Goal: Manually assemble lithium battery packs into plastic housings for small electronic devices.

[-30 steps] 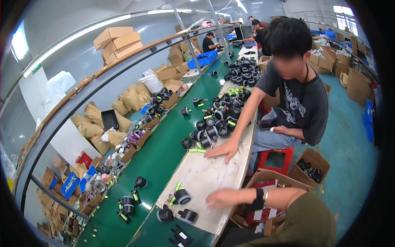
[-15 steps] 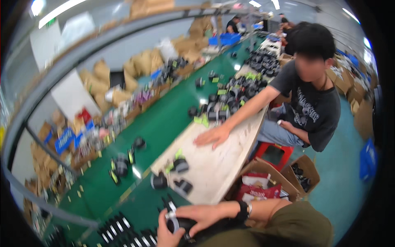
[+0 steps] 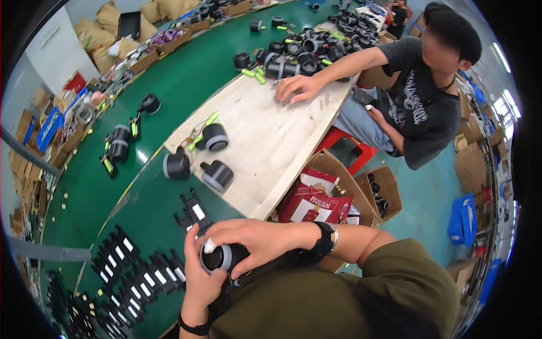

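Note:
Close to my body, both hands hold a black round housing with a grey ring (image 3: 214, 260). My left hand (image 3: 199, 282) is wrapped round its left side, thumb and fingers closed on it. From the right, my right hand (image 3: 261, 242) grips it across the top; a fingertip with a white wrap presses near its face. Left of my hands, on the green surface, lie rows of black plastic parts with white labels (image 3: 148, 279). A similar black part (image 3: 195, 210) lies just beyond my fingers. Several like housings (image 3: 214, 137) with yellow-green pieces rest on or beside the pale board.
A seated person's hand (image 3: 299, 88) rests on the pale board (image 3: 248, 124); housings are heaped beyond it. On the green belt (image 3: 73, 175) sit more housings (image 3: 119, 144). Right of the board stand cardboard boxes (image 3: 389, 189), one with red bags (image 3: 316, 204), and a red stool (image 3: 361, 155).
My view has tipped down, bringing my hands and the labelled parts further into sight. Both hands stay on the housing. The other person's hand has curled from lying flat.

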A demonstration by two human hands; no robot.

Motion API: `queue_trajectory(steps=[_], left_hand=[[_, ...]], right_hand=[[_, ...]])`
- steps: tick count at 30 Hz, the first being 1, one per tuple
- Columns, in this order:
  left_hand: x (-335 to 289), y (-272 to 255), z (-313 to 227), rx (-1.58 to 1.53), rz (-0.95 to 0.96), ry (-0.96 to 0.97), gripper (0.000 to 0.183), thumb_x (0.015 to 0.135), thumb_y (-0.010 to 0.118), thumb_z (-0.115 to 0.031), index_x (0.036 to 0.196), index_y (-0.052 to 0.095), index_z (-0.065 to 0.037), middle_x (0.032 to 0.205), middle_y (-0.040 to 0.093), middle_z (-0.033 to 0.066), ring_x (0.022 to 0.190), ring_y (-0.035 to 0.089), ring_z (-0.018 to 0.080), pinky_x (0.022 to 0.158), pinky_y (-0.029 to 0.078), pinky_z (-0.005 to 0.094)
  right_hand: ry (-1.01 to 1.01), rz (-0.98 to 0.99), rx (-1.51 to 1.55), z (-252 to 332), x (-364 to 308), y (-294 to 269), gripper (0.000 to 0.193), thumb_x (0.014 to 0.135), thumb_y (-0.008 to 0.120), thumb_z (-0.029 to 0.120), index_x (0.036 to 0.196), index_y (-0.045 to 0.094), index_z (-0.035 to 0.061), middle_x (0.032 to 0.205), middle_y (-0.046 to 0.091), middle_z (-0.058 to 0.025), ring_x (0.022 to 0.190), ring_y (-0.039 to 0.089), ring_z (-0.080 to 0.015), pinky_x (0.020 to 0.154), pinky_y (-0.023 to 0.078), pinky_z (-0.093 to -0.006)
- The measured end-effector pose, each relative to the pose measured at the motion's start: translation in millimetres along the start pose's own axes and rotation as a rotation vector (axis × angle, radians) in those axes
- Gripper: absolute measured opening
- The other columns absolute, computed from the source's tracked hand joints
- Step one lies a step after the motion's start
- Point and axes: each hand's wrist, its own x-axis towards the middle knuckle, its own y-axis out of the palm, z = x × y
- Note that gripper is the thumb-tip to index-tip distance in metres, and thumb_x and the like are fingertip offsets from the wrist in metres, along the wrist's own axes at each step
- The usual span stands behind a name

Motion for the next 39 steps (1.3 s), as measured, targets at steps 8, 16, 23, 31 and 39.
queue_trajectory(steps=[8,16,23,31,39], left_hand=[[-13.5,-13.8,35.7,-0.26,0.307,0.038,0.069,0.074,0.074,-0.027,0.128,0.04,0.0,0.118,0.053,0.0106,0.11,0.051,0.0191,0.094,0.04,0.0324],[-26.8,-22.1,37.5,-0.404,0.235,-0.246,0.028,0.085,0.058,-0.002,0.112,0.052,0.0,0.098,0.058,0.0073,0.082,0.06,0.0131,0.071,0.049,0.0265],[-6.7,-36.3,30.1,-0.046,-0.193,-0.358,0.03,0.086,0.057,-0.001,0.114,0.049,0.002,0.092,0.056,0.0071,0.073,0.061,0.0134,0.063,0.05,0.0266],[33.7,-32.8,43.2,0.685,-0.316,-0.174,0.017,0.079,0.065,-0.007,0.093,0.061,0.001,0.075,0.063,0.0122,0.062,0.062,0.0173,0.059,0.049,0.0275],[53.4,-23.8,57.3,0.744,-0.357,-0.273,0.014,0.076,0.067,-0.008,0.083,0.06,0.001,0.069,0.061,0.0117,0.059,0.06,0.0223,0.058,0.048,0.0317]], right_hand=[[-0.025,-0.322,0.135,11.8,-3.9,-13.6,0.061,0.064,0.082,0.014,0.115,0.051,0.0038,0.126,0.044,-0.014,0.116,0.047,-0.0239,0.097,0.039,-0.0355],[0.096,-0.666,0.372,-19.2,4.6,-17.0,0.067,0.063,0.082,0.006,0.118,0.046,0.0007,0.123,0.045,-0.0107,0.113,0.048,-0.0196,0.097,0.04,-0.0337],[0.021,-0.652,0.182,-34.1,27.9,-13.8,0.064,0.065,0.079,0.003,0.12,0.046,0.0013,0.121,0.046,-0.0092,0.11,0.05,-0.0188,0.092,0.045,-0.0322],[-0.028,-0.563,-0.092,-47.0,58.6,-27.2,0.059,0.061,0.08,0.003,0.113,0.053,0.0046,0.118,0.047,-0.0115,0.105,0.053,-0.0207,0.083,0.05,-0.0302],[-0.041,-0.527,-0.285,-60.1,51.8,-35.7,0.056,0.056,0.081,0.007,0.106,0.054,0.0043,0.111,0.051,-0.0152,0.101,0.054,-0.0295,0.079,0.048,-0.0339]])
